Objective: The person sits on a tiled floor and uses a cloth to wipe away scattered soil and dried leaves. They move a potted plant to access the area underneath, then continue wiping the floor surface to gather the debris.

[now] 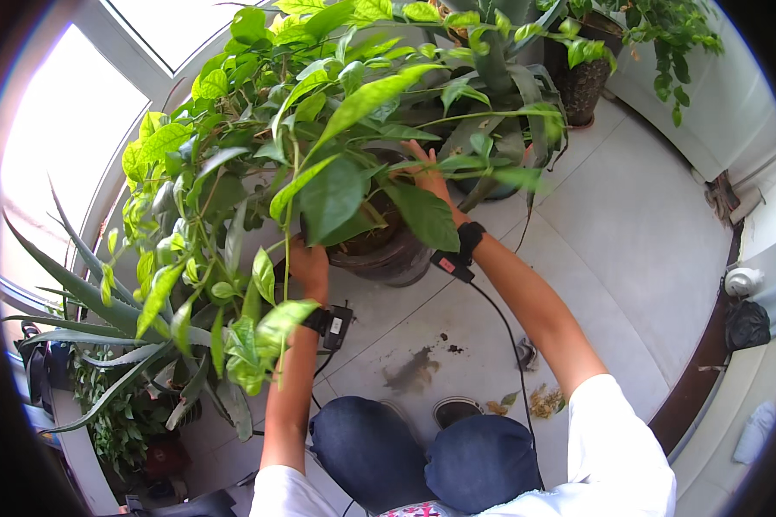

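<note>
A large leafy green vine plant (333, 194) grows from a dark, round glazed pot (388, 262) in front of me. My left hand (309, 263) is at the pot's left side, its fingers partly hidden by the rim and leaves. On the far right side of the pot, my right hand (427, 173) reaches in among the leaves with some fingers spread; leaves cover part of it. Whether either hand grips the pot cannot be seen. Black straps with small cabled devices are on both wrists.
An aloe-like plant (116, 316) with long pointed leaves stands at left. Behind are another large succulent (491, 64) and a patterned pot (581, 87). Spilled soil (412, 371) and dry leaves (544, 402) lie on the tiled floor near my knees. A dark cable hangs by my right arm.
</note>
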Motion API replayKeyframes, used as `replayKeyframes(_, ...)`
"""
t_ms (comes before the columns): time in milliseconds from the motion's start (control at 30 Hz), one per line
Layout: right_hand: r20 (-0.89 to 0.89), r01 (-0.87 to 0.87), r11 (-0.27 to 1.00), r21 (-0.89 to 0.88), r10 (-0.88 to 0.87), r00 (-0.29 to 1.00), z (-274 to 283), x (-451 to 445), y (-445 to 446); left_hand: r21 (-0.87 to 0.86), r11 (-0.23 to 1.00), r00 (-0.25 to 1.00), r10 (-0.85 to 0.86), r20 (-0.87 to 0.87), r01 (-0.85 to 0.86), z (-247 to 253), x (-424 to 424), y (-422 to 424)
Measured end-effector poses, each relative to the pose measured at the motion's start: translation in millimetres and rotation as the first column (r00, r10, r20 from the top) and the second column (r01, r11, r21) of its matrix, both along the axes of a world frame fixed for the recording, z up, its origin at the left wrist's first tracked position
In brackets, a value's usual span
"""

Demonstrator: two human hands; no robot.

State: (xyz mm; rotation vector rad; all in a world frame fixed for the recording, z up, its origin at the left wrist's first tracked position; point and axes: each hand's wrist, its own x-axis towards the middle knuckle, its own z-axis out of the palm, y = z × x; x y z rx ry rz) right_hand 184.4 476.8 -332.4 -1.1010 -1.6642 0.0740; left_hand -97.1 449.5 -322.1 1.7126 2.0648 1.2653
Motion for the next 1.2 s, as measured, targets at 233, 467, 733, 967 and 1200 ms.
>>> replayKeyframes(233,-0.054,0.208,0.973,0.101,-0.203,0.978,-8,-38,-7,0.242,0.838,0.872,-0.473,-0.126,0.489,-17,-63,91)
replayKeyframes(467,-0.217,0.098,0.995,0.016,-0.092,0.972,26,-65,-12,-0.069,0.656,0.624,-0.673,0.398,0.752,5,-102,137)
replayKeyframes(733,-0.227,0.255,0.967,-0.004,-0.249,0.942,18,-51,-71,-0.132,0.956,0.77,-0.124,0.626,0.262,-33,-32,-21)
replayKeyframes(967,-0.024,0.128,0.866,-0.483,-0.159,0.987,-115,14,-273,-0.489,0.672,0.796,-0.261,0.546,0.556,-107,-77,-175)
replayKeyframes(1200,0.35,0.579,0.457,-0.676,-0.492,0.797,-164,77,-378,-0.585,0.599,0.818,-0.232,0.526,0.546,-124,-99,-199)
